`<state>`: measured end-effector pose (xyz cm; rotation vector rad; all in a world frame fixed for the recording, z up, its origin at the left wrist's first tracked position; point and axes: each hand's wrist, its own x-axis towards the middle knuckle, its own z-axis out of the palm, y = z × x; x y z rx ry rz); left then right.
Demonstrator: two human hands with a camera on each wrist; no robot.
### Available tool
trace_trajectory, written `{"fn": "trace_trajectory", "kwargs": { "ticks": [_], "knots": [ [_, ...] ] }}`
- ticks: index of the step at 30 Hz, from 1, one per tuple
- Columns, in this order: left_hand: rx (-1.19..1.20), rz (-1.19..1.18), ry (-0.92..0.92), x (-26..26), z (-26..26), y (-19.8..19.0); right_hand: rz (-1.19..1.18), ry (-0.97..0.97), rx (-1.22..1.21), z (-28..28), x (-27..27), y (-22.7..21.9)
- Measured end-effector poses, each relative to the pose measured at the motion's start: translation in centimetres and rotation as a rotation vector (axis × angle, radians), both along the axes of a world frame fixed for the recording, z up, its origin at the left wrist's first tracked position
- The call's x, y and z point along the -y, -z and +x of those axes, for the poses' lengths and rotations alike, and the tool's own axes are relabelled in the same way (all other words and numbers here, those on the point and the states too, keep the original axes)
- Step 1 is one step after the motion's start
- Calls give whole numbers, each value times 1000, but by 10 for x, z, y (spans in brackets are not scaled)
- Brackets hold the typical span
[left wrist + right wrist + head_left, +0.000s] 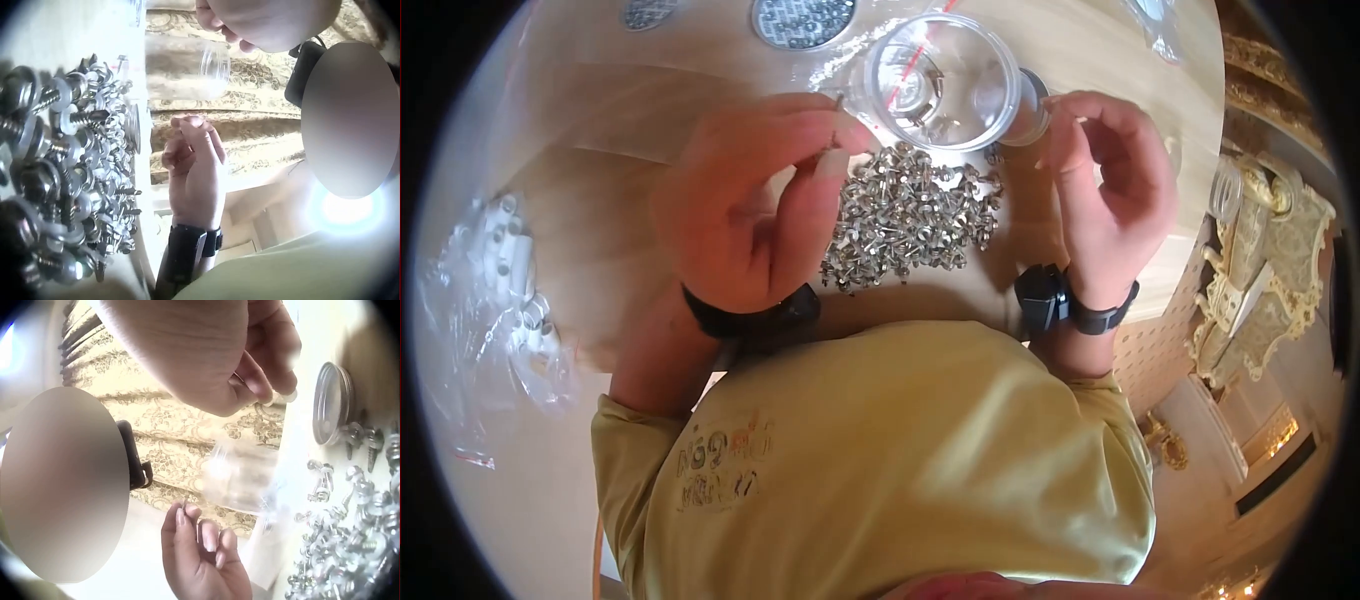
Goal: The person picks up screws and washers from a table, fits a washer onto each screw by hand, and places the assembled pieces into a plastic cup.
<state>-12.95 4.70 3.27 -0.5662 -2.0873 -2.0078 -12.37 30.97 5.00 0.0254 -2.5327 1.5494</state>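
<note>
My left hand (pixel 765 200) is raised over the left side of a heap of screws with washers (pixel 915 215). Its thumb and forefinger pinch a small screw (pixel 184 504), seen thin at the fingertips in the right wrist view. Right of the heap, my right hand (pixel 1115 185) is held up with loosely curled fingers, its thumb and forefinger tips close together. No thing shows between them. Beyond the heap is a clear plastic jar (pixel 1008 60) with a few screws inside. A round silver-rimmed lid (pixel 317 412) lies beside the heap, near the right hand.
Two round containers of small metal parts (pixel 805 20) (pixel 648 12) sit at the far side of the wooden table (pixel 590 110). To the left lies a clear bag (pixel 460 300) with white tube pieces (pixel 515 265). An ornate cream chair (pixel 1250 270) stands beyond the table's right edge.
</note>
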Motion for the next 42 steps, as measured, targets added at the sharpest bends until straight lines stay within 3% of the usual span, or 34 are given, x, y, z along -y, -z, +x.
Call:
{"fn": "trace_trajectory", "kwargs": {
  "ticks": [1, 3, 4, 6, 7, 10, 11, 12, 14, 15, 17, 18, 20, 24, 26, 27, 29, 32, 36, 37, 39, 42],
  "knots": [
    [4, 9, 14, 3, -7, -4, -9, 30, 4, -1, -2, 0],
    [-297, -338, 159, 9, -20, -6, -36, 86, -12, -7, -8, 0],
    [-294, -318, 163, 4, -18, -4, -73, 128, -31, -7, -10, -3],
    [-139, -346, 37, -7, -15, -3, -54, 179, 6, -8, -14, -13],
    [54, -356, 71, -6, -11, -8, -31, 194, 32, -9, -18, -15],
    [149, -307, 121, 0, -7, -4, 66, 251, 111, -5, -27, -31],
    [-32, -221, 86, -5, -10, 5, 124, 193, 128, -2, -38, -32],
    [-39, -212, 93, -5, -10, 5, 178, 136, 146, 1, -46, -35],
    [-316, -408, -8, 1, -11, 4, 288, 161, 230, 13, -55, -45],
    [-322, -401, 1, 9, -14, 1, 387, 117, 297, 20, -66, -47],
    [-494, -715, 37, 26, -22, -4, 534, 84, 430, 36, -81, -50],
    [-502, -711, 41, 24, -21, 3, 534, 93, 426, 46, -89, -47],
    [-635, -666, -365, 17, -22, 27, 486, 29, 432, 68, -103, -33],
    [-514, -877, -284, 24, -23, 34, 235, 28, 467, 97, -100, -5],
    [120, -199, -167, 18, -20, 48, 193, 77, 338, 105, -101, 21],
    [118, -219, -170, 15, -19, 46, 205, 79, 288, 109, -104, 29],
    [344, 103, -175, -1, -18, 31, 161, 99, 239, 111, -99, 34],
    [340, 252, -92, -5, -20, 29, 329, 158, 209, 110, -92, 31],
    [238, 227, -83, -12, -17, 28, 472, 124, 185, 102, -75, 17],
    [268, 218, -91, -15, -17, 28, 482, 102, 152, 96, -70, 14],
    [262, 222, -122, -16, -20, 31, 275, 9, 60, 82, -64, 11],
    [266, 291, -53, -13, -23, 40, 290, -72, -117, 47, -55, 2]
  ]
}}
